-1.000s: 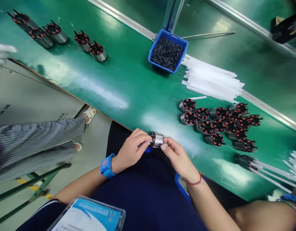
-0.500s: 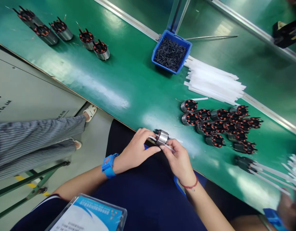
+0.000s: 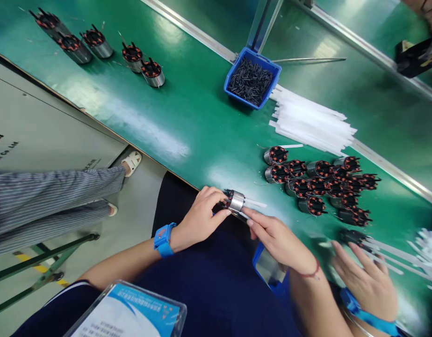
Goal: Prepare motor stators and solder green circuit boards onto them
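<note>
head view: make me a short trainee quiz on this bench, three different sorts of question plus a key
1. True or false: the blue bin holds black pieces.
2. Multiple choice: what is worn at the wrist of the right hand?
A) blue band
B) red cord
C) white glove
3. Fill in the blank: the left hand holds a ____.

Key: 1. True. 2. B. 3. Stator.
</note>
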The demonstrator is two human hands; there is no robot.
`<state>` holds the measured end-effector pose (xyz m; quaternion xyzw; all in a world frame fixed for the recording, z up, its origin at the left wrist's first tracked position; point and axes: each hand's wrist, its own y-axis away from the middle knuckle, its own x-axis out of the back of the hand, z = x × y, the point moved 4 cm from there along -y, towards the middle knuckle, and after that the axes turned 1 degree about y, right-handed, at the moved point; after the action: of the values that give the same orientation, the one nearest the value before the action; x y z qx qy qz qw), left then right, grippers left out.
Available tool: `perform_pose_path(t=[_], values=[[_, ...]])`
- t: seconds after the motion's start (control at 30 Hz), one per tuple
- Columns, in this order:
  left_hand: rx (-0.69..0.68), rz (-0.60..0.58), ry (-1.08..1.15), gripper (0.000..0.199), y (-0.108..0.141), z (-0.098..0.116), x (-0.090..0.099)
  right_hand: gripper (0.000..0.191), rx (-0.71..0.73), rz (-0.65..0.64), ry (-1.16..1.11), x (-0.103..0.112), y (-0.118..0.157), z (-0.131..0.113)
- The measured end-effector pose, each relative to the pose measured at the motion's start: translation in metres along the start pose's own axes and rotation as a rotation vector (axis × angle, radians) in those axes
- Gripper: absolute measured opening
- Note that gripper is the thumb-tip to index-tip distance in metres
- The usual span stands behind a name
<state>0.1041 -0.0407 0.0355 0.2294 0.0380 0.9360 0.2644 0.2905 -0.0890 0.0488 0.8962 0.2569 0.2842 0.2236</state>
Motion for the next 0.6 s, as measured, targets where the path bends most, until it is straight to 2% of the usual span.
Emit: perform_pose_path(t=[0.07, 0.1, 0.2, 0.27, 0.37, 0.47, 0.53, 0.6], values=[[0.001, -0.021, -0.011, 0.005, 0.000, 0.000, 0.001, 0.040, 0.049, 0.037, 0.141, 0.028, -0.001, -0.010], [0.002, -0.031, -0.024, 0.005, -0.001, 0.001, 0.001, 0.036, 0.066, 0.133, 0.225, 0.048, -0.004, -0.014], [-0.006, -0.044, -0.063, 0.008, -0.002, 0.000, -0.001, 0.026, 0.027, 0.569, 0.561, 0.115, -0.022, -0.014], [-0.021, -0.030, -0.070, 0.006, -0.002, -0.001, -0.003, 0.027, -0.037, 0.661, 0.656, 0.151, -0.046, -0.001], [-0.040, 0.013, -0.050, 0.003, 0.000, -0.004, -0.004, 0.028, -0.126, 0.489, 0.907, 0.179, -0.091, 0.028], [-0.033, 0.013, -0.034, 0.007, 0.002, -0.005, -0.003, 0.021, -0.200, 0.339, 0.975, 0.190, -0.117, 0.047], [-0.012, -0.013, -0.029, 0.010, 0.002, -0.005, -0.001, 0.015, -0.174, 0.341, 0.917, 0.192, -0.115, 0.045], [0.006, -0.031, -0.021, 0.009, 0.001, -0.004, 0.000, 0.012, -0.127, 0.425, 0.746, 0.190, -0.095, 0.034]])
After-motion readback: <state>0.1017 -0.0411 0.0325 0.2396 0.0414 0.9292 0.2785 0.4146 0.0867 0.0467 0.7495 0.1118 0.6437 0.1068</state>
